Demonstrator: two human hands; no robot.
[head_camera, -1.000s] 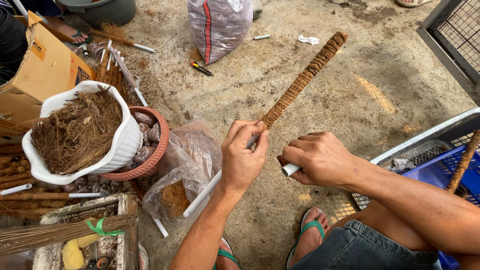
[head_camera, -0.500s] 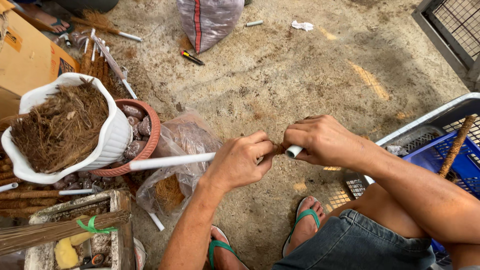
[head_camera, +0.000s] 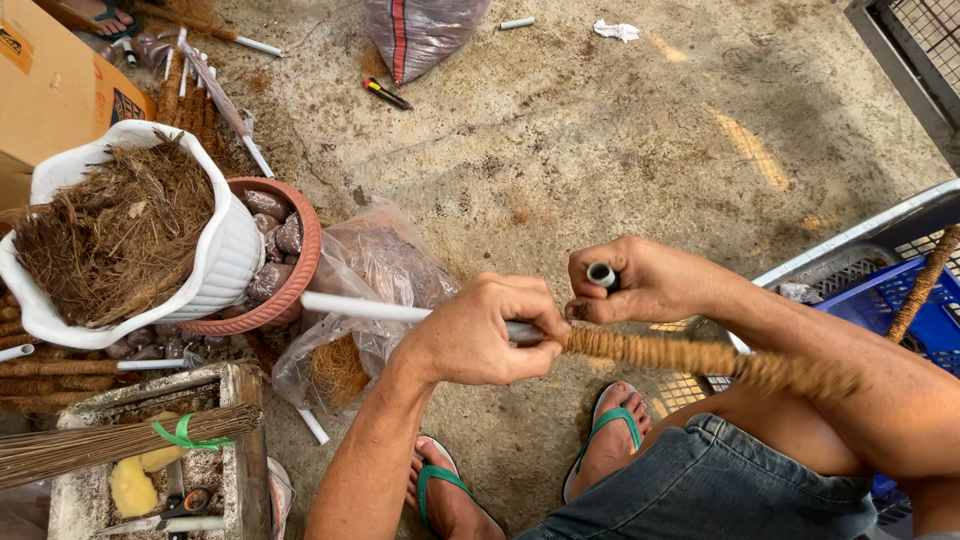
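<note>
Seated over a concrete floor (head_camera: 560, 130), I hold a white pipe (head_camera: 365, 309) partly wound in coir rope (head_camera: 690, 352), level across my knees. My left hand (head_camera: 478, 330) is closed around the pipe right where the bare white section meets the brown wrap. My right hand (head_camera: 640, 282) sits just beside it, curled tight around a short grey tube end (head_camera: 601, 274) that pokes up between thumb and fingers.

The pole's long axis runs nearly side to side in the head view. Its bare end points toward the white pot of brown fibre (head_camera: 130, 235); its wrapped end points away from that pot, toward the blue crate (head_camera: 900, 310), dipping slightly as it passes over my thigh.

Risks, as I judge them: the coir could slacken or unravel at the join if my left hand eases off, since that is where the wrap ends. The bare end lies close over the clear plastic bag (head_camera: 370, 300) beside the white pot, and a swing could snag the bag or knock the terracotta pot of stones (head_camera: 285, 250) tucked against the white pot. Loose fibres may also make the pipe slip.

Beyond the white pot, more wrapped poles (head_camera: 195, 95) lie on the floor, with a grey sack (head_camera: 420, 35) farther off.
</note>
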